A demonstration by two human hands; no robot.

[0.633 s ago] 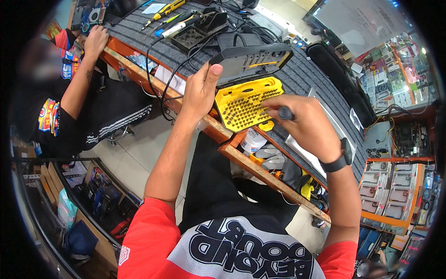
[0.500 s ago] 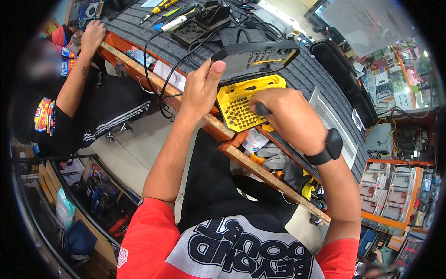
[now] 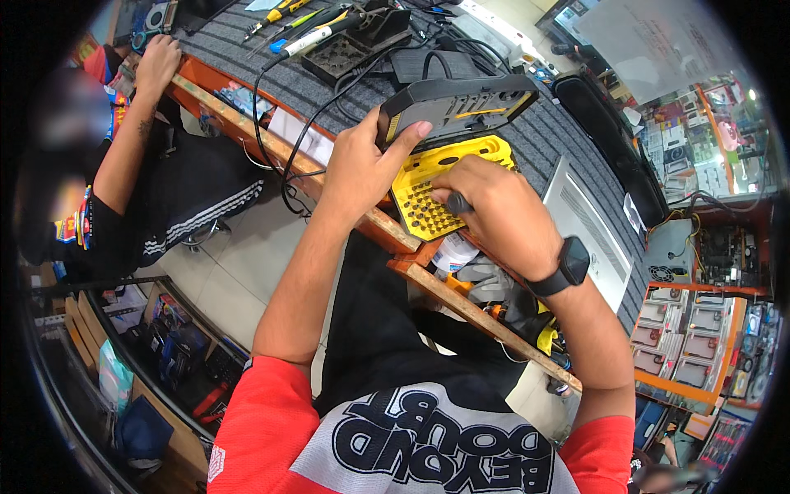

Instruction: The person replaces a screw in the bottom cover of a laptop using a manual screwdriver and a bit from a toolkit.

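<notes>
Bits [image 3: 432, 214] stand in close rows in a yellow tray [image 3: 420, 169], which the head view shows at the near edge of the bench [image 3: 539, 132], beside an open drawer [image 3: 461, 303]. The left hand [image 3: 362, 169] has its grip closed on the raised dark lid [image 3: 448, 89], thumb inside and other fingers behind. The right hand [image 3: 502, 214] is over the tray, its grip wrapped about a dark handle [image 3: 457, 202]; whether it also pinches a bit I cannot tell.

The weak point, I judge, is the tray's place at the edge: should the left grip slacken or pull, the tray could tip and spill bits into the drawer or onto the floor [image 3: 234, 267]. With so little space between rows, the right hand's knuckles could also knock neighbouring bits loose.

The tray is well filled where it shows, though the right hand hides part of it. The lid's grey inside holds slim tools in slots and a yellow strip. The open drawer has a white tub [image 3: 453, 255], grey gloves [image 3: 487, 276] and yellow-and-black items. A second drawer [image 3: 226, 117], farther left, holds pale papers and small packets.
</notes>
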